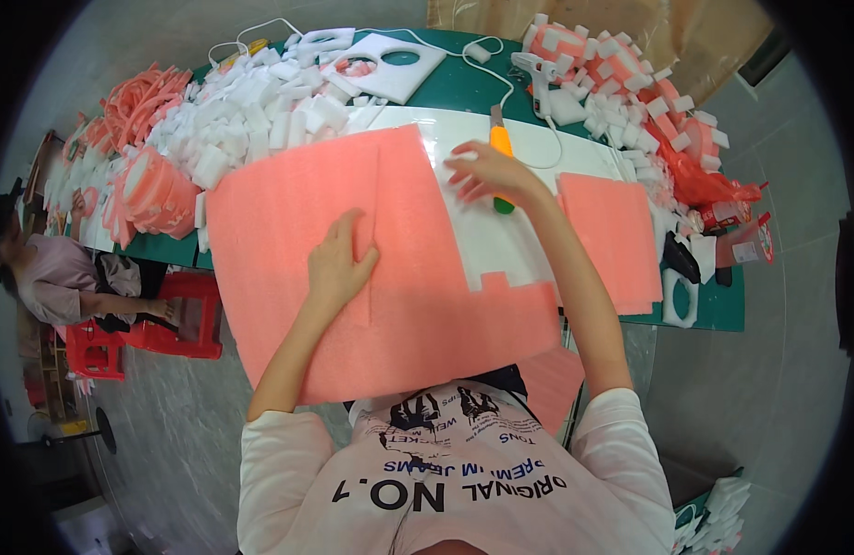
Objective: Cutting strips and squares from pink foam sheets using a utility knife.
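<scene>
Pink foam dominated the head view: a large pink foam sheet lay across the near edge of the green worktop and overhung it toward the person's chest. The left hand lay flat and open on the middle of that sheet, fingers spread, pressing it down beside a straight cut line. Just right of the sheet's upper corner, the right hand rested with loosely curled fingers on a white board that lay under the sheet; whether it gripped anything could not be told. An orange utility knife lay beneath that hand, its tip pointing away from the sheet. Farther right of the sheet lay a smaller pink foam piece, touching the board's edge.

Beyond the sheet's far edge, a heap of white foam blocks covered the worktop, with stacked pink foam rings to its left and a white foam panel with round holes behind it. A glue gun with a white cable sat beyond the knife, next to a pile of mixed pink and white offcuts.

Left of the sheet, off the worktop, another person sat by red plastic stools on a grey floor.
</scene>
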Tool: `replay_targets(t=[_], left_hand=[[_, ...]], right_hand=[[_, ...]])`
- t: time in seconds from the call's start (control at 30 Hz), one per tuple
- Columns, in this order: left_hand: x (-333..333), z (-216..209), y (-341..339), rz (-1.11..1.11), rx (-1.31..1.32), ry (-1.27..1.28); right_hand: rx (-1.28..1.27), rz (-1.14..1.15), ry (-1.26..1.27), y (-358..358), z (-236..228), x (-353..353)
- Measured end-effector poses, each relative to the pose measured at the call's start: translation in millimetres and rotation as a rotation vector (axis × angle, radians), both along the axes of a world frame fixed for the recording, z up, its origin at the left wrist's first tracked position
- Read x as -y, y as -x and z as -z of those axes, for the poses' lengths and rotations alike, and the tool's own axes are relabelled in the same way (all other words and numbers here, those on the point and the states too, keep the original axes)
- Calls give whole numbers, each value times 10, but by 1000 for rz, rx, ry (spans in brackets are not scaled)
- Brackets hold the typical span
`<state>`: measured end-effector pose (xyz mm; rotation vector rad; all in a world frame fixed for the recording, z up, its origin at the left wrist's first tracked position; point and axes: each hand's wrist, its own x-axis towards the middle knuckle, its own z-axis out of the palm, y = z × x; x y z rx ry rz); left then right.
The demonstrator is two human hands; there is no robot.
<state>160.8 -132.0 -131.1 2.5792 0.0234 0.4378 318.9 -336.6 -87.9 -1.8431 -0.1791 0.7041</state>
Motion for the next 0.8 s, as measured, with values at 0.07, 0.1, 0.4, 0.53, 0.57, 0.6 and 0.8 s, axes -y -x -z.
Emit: replay_targets(t=[0.07,0.1,0.4,0.53,0.57,0.6,0.8], left_hand=[[-5,-15,-16,-41,-82,69],[-5,-16,-19,-94,-138,137],[31,96,-31,-168,-13,159],[93,132,-75,-178,6,190],[119,139,-98,-170,42,126],[142,144,-110,-151,107,56],[187,84,-141,-144,7,113]], right_hand=[[-148,-83,-43,94,103,-17],[-162,-179,-34,122,174,-93],[729,226,169,344,544,-464],[335,144,130,286,451,-381],[330,159,165,246,440,-354],[212,107,84,210,444,-335],[375,241,59,240,729,-366]])
